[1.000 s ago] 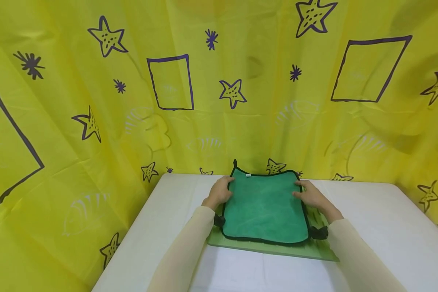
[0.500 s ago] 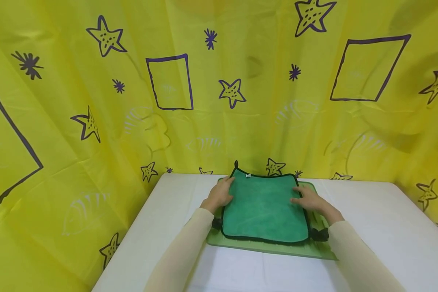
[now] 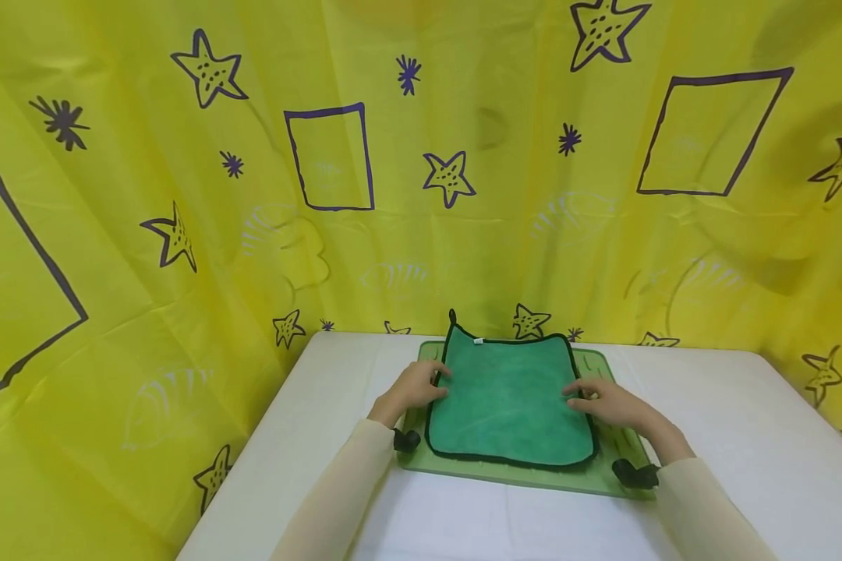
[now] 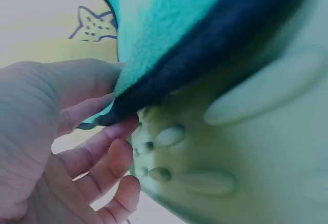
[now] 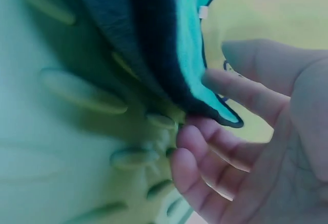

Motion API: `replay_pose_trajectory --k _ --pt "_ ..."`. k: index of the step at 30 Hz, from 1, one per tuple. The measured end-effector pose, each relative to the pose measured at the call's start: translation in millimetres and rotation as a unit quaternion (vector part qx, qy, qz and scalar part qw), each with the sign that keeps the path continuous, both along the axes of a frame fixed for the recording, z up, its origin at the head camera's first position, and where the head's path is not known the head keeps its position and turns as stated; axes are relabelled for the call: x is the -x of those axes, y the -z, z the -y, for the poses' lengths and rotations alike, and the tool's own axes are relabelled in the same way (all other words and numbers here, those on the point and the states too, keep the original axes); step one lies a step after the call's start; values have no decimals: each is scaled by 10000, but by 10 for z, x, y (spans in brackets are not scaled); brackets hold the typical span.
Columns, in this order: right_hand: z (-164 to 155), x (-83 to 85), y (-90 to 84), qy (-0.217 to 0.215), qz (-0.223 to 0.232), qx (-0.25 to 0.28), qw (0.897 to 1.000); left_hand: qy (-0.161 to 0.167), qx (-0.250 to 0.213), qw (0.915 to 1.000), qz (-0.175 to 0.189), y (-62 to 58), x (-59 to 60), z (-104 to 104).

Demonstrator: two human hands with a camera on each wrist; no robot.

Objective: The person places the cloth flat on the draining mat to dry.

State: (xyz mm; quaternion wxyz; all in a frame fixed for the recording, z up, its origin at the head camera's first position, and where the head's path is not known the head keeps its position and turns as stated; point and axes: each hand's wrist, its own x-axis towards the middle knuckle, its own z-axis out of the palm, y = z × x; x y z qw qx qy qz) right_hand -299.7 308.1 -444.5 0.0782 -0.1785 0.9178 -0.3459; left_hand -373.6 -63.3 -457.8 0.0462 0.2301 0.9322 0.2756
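Note:
A green cloth (image 3: 512,397) with dark edging and a hanging loop lies on a light green ridged mat (image 3: 505,472). My left hand (image 3: 415,387) is at the cloth's left edge, thumb and fingers spread apart. In the left wrist view, the fingers of the left hand (image 4: 66,137) touch the dark border, some of them below it. My right hand (image 3: 613,403) is at the right edge. In the right wrist view, the index finger of the right hand (image 5: 271,126) meets the cloth's face, the thumb stands away, and other fingers sit under the border.
Beneath the mat is a white table (image 3: 730,421). Behind it hangs a yellow curtain (image 3: 505,234) printed with stars and squares. Dark wrist-worn pieces (image 3: 635,474) sit at both wrists, over the mat's sides.
Both hands have slid toward the near side along the cloth's edges, and the wrists have moved outward. The cloth has barely moved; more of the mat's far corners shows.

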Motion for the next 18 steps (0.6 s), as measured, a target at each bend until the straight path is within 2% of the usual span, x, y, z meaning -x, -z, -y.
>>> replay_pose_trajectory --k 5,11,15,18 --pt "-61 -150 12 -392 370 309 9981 230 -180 9989 372 -5 -147 122" --pt "-116 -243 31 -739 873 626 9915 650 -228 9947 759 -20 -274 247" --pt "-154 -298 43 -805 982 779 9888 868 -186 9929 793 -22 -321 303" --pt "-175 -315 50 -851 1016 869 9874 1009 -214 9926 641 -20 -339 334"
